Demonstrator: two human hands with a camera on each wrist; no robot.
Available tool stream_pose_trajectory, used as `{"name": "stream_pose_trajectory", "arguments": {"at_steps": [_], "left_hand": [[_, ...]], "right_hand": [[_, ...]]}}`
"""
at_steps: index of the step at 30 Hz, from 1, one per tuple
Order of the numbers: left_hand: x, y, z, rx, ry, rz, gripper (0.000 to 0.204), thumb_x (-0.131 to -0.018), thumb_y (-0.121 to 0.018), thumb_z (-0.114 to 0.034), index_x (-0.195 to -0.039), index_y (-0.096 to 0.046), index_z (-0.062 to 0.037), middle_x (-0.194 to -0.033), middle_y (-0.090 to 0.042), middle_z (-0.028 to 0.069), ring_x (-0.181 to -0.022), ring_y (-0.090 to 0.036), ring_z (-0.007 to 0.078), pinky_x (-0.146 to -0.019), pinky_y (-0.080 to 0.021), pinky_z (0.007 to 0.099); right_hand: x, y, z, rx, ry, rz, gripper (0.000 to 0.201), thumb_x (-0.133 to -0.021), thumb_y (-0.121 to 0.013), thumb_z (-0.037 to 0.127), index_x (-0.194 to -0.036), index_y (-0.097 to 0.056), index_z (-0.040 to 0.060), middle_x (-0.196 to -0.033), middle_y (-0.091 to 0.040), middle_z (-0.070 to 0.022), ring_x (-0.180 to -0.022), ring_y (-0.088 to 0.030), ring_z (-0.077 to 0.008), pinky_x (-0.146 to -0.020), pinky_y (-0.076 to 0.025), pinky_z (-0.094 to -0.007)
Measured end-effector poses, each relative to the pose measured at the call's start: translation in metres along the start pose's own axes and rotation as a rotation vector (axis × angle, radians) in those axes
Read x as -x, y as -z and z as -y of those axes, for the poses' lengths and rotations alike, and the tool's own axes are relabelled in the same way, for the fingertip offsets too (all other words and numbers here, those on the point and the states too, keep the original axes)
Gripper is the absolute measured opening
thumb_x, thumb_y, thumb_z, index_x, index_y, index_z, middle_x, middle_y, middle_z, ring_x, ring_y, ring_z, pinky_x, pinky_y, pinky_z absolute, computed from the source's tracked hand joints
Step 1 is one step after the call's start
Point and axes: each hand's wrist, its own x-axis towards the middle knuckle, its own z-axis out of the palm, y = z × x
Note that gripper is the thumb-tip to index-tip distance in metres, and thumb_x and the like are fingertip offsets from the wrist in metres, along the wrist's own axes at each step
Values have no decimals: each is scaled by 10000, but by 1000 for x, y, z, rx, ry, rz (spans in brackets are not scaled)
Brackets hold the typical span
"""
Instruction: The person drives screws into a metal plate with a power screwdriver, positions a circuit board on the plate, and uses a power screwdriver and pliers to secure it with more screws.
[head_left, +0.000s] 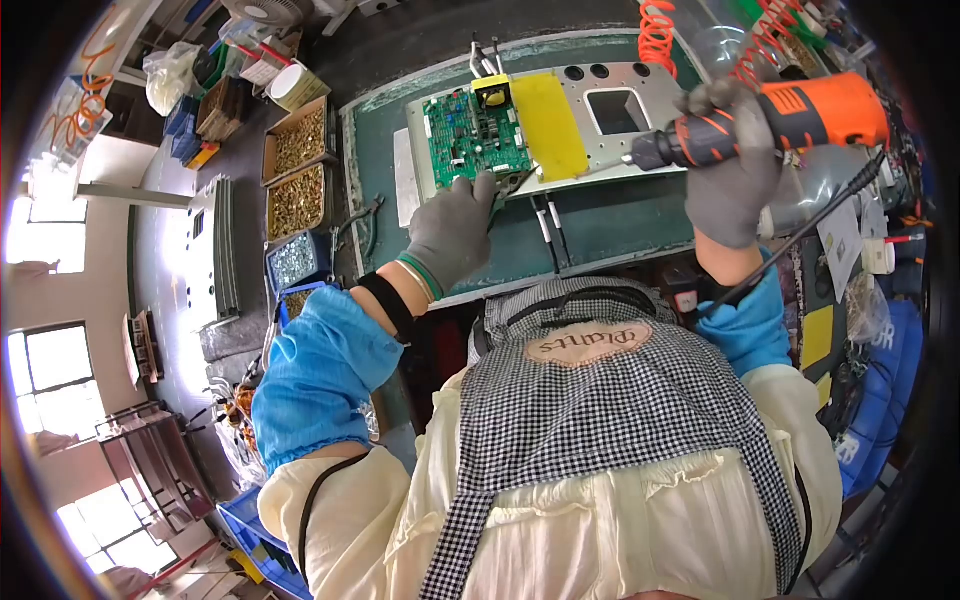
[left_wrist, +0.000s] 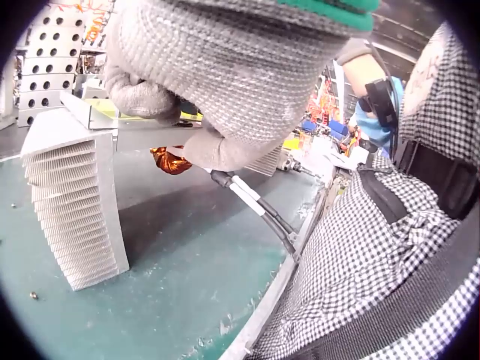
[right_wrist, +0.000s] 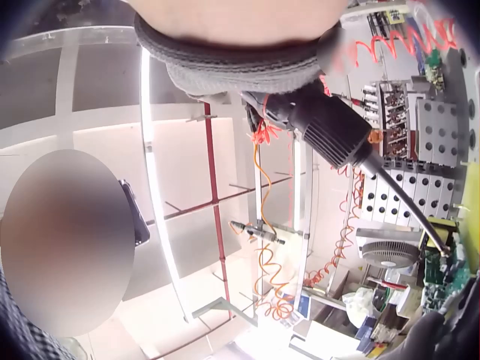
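My gloved right hand (head_left: 737,165) holds an orange and black electric screwdriver (head_left: 830,112) sideways. Its long bit (right_wrist: 409,199) reaches left to the near edge of a green circuit board (head_left: 465,145), close to my left fingers. The board lies on a metal plate (head_left: 660,95) beside a yellow sheet (head_left: 550,125). My gloved left hand (head_left: 450,238) grips the plate's near edge, fingertips at the board and thumb lower down. Beneath the plate, the left wrist view shows a finned heat sink (left_wrist: 67,210) and a copper coil (left_wrist: 171,160). Black and white wires (left_wrist: 255,202) hang near the thumb.
The plate assembly stands on a green-topped bench (head_left: 620,225). Pliers (head_left: 372,228) lie left of it, beside boxes of small brass-coloured parts (head_left: 298,200) and a blue bin of silver parts (head_left: 298,260). A red coiled hose (head_left: 656,35) hangs behind; a black cable (head_left: 815,220) trails from the screwdriver.
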Motion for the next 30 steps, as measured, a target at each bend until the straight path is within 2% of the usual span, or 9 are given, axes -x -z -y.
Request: {"name": "stream_pose_trajectory", "arguments": {"at_steps": [2,6,12,17,20,23,26,29,30], "left_hand": [[1,2,-1,2,7,2,576,-788,-681,-127,-1285,-393,-73,-1140,-575,164,-994,-670,356,-770,-580,451],[3,-1,1,21,-11,-38,525,-797,-666,-113,-1252,-407,-70,-1116,-582,164,-980,-674,359,-759,-580,453],[1,-10,6,51,-35,-109,559,-767,-672,-114,-1257,-405,-85,-1077,-588,154,-956,-668,351,-726,-571,462],[1,-8,6,62,-21,-89,557,-779,-665,-117,-1270,-403,-87,-1097,-591,154,-962,-668,352,-728,-570,459],[2,-6,5,53,-12,-61,554,-788,-659,-123,-1277,-402,-86,-1108,-591,153,-966,-669,349,-731,-571,457],[2,-6,7,66,-41,-97,477,-814,-659,-125,-1220,-417,-64,-1089,-594,158,-956,-684,358,-725,-587,467],[3,0,4,61,-6,-36,477,-813,-669,-134,-1215,-419,-75,-1096,-595,148,-975,-681,349,-732,-588,464],[0,-2,5,76,-9,-39,465,-819,-667,-130,-1212,-422,-87,-1098,-596,138,-994,-675,337,-751,-585,458],[0,-3,6,87,-14,-45,463,-822,-664,-126,-1215,-421,-88,-1095,-596,138,-996,-673,333,-754,-584,454]], "right_hand": [[-2,-20,-8,19,44,67,153,-858,-627,98,-924,-598,-37,-820,-626,-105,-761,-646,-236,-775,-554,-404],[-1,-40,-26,132,87,195,118,-871,-574,70,-945,-578,-22,-842,-597,-96,-769,-609,-206,-796,-548,-437],[6,-53,-54,147,24,209,110,-850,-588,34,-948,-571,-13,-825,-596,-97,-763,-616,-208,-803,-553,-432],[6,-50,-67,203,-28,267,367,-850,-592,12,-1199,-482,-22,-863,-601,-94,-753,-624,-196,-816,-554,-443],[9,-61,-64,314,35,279,475,-845,-598,7,-1282,-415,-22,-872,-608,-92,-753,-633,-195,-791,-564,-433],[2,-66,-68,277,-14,342,470,-769,-737,54,-1186,-525,11,-856,-652,-30,-687,-619,-125,-648,-521,-277],[-4,-80,-65,524,-24,538,405,-755,-744,48,-1113,-555,27,-806,-635,-16,-678,-610,-119,-641,-510,-284],[-8,-103,-68,543,71,719,375,-738,-754,38,-1065,-572,46,-758,-612,-4,-671,-602,-116,-636,-498,-285],[-7,-109,-70,391,-100,723,365,-729,-761,28,-1035,-565,51,-744,-598,6,-679,-598,-105,-638,-493,-271]]}}
